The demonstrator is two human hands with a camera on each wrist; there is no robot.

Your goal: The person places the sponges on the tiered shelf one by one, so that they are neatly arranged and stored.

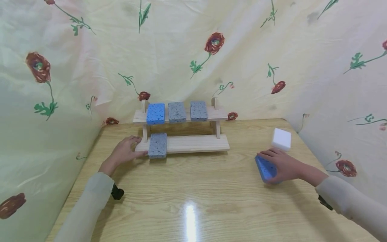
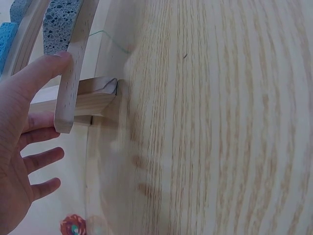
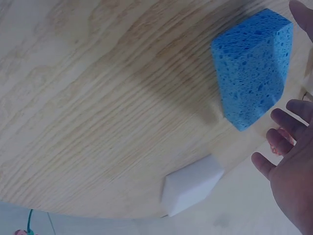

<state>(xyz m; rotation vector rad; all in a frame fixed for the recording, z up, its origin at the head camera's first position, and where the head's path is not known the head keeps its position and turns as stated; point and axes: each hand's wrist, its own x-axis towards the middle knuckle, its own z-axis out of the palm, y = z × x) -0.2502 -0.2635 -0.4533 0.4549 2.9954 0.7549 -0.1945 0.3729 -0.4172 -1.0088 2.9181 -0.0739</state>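
My left hand point(image 1: 125, 153) holds the left end of a two-tier wooden shelf point(image 1: 196, 144). In the left wrist view the thumb lies on the front edge of the lower board point(image 2: 76, 73), with a finger behind it and the others spread. Beside the thumb, a grey speckled sponge point(image 1: 158, 145) lies on that board. My right hand point(image 1: 282, 164) spans a blue sponge point(image 1: 266, 168) on the table at the right. From the right wrist, the blue sponge point(image 3: 254, 68) shows between the thumb and the extended fingers point(image 3: 286, 122), its faces largely uncovered.
On the upper tier sit a blue sponge point(image 1: 156, 113) and two grey sponges point(image 1: 176, 112). A white block point(image 1: 282, 138) lies on the wooden table point(image 1: 169, 191) just beyond my right hand. Flowered cloth point(image 1: 181, 50) hangs behind and along both sides.
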